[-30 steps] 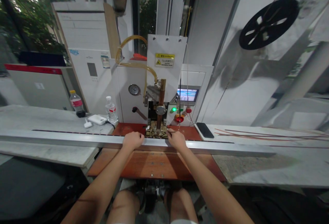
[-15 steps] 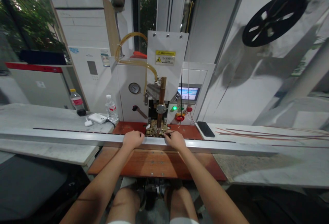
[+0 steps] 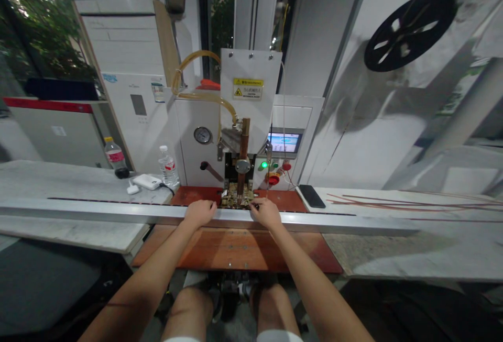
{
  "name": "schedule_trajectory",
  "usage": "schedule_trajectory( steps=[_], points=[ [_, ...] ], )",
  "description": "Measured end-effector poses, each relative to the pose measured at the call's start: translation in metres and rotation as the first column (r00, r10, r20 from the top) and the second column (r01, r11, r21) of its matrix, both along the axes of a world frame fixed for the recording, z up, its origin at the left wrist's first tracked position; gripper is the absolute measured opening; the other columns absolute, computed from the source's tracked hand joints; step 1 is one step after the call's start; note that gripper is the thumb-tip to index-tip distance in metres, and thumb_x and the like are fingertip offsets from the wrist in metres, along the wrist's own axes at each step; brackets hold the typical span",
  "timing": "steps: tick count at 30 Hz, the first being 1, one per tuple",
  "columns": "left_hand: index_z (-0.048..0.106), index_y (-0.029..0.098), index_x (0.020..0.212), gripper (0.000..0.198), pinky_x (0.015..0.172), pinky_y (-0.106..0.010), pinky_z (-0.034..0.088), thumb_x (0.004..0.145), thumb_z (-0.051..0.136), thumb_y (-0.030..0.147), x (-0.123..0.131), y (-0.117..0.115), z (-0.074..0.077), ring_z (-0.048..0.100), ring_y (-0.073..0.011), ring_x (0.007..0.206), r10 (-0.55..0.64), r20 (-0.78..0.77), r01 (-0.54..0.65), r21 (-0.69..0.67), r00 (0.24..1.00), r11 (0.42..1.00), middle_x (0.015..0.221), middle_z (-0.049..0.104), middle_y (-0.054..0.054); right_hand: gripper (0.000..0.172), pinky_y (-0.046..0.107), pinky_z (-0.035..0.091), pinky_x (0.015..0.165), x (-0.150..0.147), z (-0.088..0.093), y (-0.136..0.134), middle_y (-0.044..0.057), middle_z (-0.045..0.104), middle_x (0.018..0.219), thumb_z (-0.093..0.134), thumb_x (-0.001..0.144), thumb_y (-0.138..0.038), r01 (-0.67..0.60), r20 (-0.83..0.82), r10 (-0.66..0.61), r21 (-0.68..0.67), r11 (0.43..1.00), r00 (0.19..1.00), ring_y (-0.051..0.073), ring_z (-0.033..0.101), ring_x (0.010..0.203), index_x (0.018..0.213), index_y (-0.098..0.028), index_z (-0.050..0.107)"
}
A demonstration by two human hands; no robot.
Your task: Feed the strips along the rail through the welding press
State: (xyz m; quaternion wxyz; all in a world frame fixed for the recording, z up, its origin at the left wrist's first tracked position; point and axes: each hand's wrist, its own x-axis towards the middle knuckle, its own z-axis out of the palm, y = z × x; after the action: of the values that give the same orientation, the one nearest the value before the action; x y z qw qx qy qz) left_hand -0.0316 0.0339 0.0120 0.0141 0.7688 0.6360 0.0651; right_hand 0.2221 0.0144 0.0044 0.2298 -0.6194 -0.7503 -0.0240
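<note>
My left hand is closed at the back edge of a long silver metal bar, left of the machine's brass-coloured fixture. A thin dark strip runs along the bar's far side and passes into my closed fingers; their tips are hidden. Just right of the fixture, my right hand is pinched at the same line, with a small dark bit showing at its fingertips. Between the hands, an upright copper-coloured rod of the white press machine comes down onto the fixture.
Reddish-brown boards lie under the bar. Left stand a cola bottle, a water bottle and a white power bank. On the right lie a black phone and several thin brown strips. A lit screen is on the machine.
The whole view has shifted slightly to the left. Both hands keep their places beside the fixture, with only slight movement of the right fingers.
</note>
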Motion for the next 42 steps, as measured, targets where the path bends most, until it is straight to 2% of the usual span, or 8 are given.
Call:
schedule_trajectory(
  steps=[6,10,16,19,36,42],
  points=[
    [0.069,0.022,0.098,0.046,0.088,-0.027,0.042,0.088,0.026,0.034,-0.009,0.007,0.009,0.06,-0.0186,0.101,-0.121,0.173,0.125,-0.013,0.978,0.992,0.104,0.069,-0.006,0.031,0.022,0.04,0.084,0.0,0.0,0.0,0.003,0.069,0.099,0.043,0.089,-0.04,0.017,0.016,-0.017,-0.002,1.0,1.0,0.015,0.059,0.095,0.098,-0.027,0.069],
    [0.069,0.021,0.098,0.047,0.087,-0.024,0.042,0.088,0.024,0.029,-0.017,0.012,0.016,0.06,-0.0165,0.1,-0.178,0.184,0.179,0.015,0.967,0.984,0.105,0.069,-0.005,0.03,0.023,0.04,0.083,0.0,0.0,-0.001,0.002,0.069,0.098,0.042,0.089,-0.04,0.01,0.042,-0.011,0.004,1.0,0.999,0.015,0.06,0.094,0.099,-0.028,0.069],
    [0.07,0.021,0.093,0.047,0.08,-0.031,0.045,0.087,0.027,0.038,-0.028,0.004,0.02,0.063,-0.0222,0.092,-0.071,-0.016,0.072,0.017,0.997,0.997,0.096,0.07,-0.01,0.029,0.023,0.04,0.076,-0.001,0.002,-0.004,0.003,0.069,0.095,0.043,0.089,-0.038,0.011,0.089,-0.012,0.012,1.0,0.996,0.016,0.06,0.089,0.099,-0.028,0.068],
    [0.071,0.021,0.093,0.051,0.076,-0.035,0.046,0.086,0.025,0.043,-0.031,-0.002,0.018,0.064,-0.0258,0.09,-0.027,-0.069,0.027,0.007,0.997,1.0,0.093,0.07,-0.012,0.03,0.022,0.04,0.076,-0.002,0.003,-0.006,0.003,0.069,0.093,0.042,0.089,-0.039,0.028,0.096,-0.029,0.014,0.999,0.995,0.016,0.06,0.087,0.099,-0.028,0.068],
    [0.072,0.022,0.091,0.05,0.077,-0.031,0.044,0.084,0.028,0.042,-0.027,-0.011,0.014,0.064,-0.0239,0.087,0.081,-0.032,-0.08,0.039,0.996,0.996,0.091,0.07,-0.012,0.034,0.023,0.038,0.08,-0.002,0.001,-0.006,0.005,0.068,0.097,0.038,0.091,-0.04,0.057,0.109,-0.054,-0.024,0.998,0.993,0.016,0.059,0.091,0.103,-0.028,0.067],
    [0.073,0.021,0.089,0.051,0.076,-0.034,0.045,0.083,0.027,0.042,-0.026,-0.011,0.014,0.064,-0.026,0.085,0.084,-0.03,-0.082,0.049,0.996,0.995,0.089,0.071,-0.013,0.033,0.023,0.039,0.08,-0.004,0.003,-0.008,0.006,0.068,0.097,0.039,0.091,-0.038,0.075,0.114,-0.071,-0.032,0.997,0.991,0.017,0.059,0.092,0.102,-0.026,0.067]
  ],
)
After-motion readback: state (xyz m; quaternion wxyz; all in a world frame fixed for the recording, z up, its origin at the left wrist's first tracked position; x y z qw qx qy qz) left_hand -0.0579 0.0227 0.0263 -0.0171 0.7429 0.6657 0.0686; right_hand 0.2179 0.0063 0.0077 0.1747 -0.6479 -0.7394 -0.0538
